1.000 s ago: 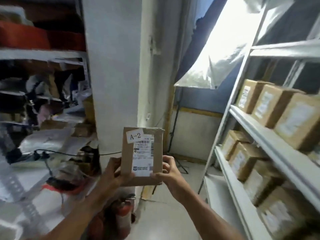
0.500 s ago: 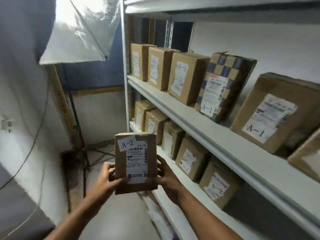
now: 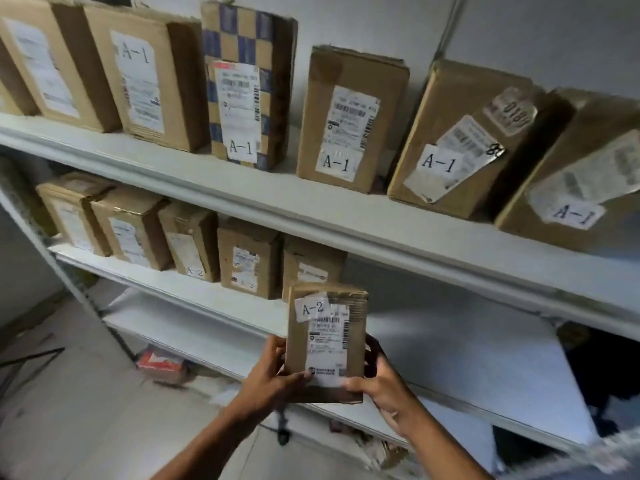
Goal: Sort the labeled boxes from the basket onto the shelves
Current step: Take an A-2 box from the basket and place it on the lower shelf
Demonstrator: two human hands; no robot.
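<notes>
I hold a small brown cardboard box labelled A-2 (image 3: 327, 341) upright in front of the white shelves. My left hand (image 3: 273, 375) grips its lower left edge and my right hand (image 3: 382, 382) grips its lower right edge. It hangs just in front of the middle shelf (image 3: 207, 299), to the right of a row of several A-2 boxes (image 3: 247, 263). On the upper shelf (image 3: 277, 199) stand several boxes labelled A-1 (image 3: 346, 119).
The middle shelf is bare white board (image 3: 467, 348) to the right of the held box. A lower shelf (image 3: 166, 330) runs beneath it, above a red and white packet (image 3: 159, 363) and scraps on the floor. A dark object (image 3: 602, 372) sits at the far right.
My view has swung right and closer to the shelves. The A-2 box, still held by both hands, now sits right in front of the middle shelf beside the A-2 row.
</notes>
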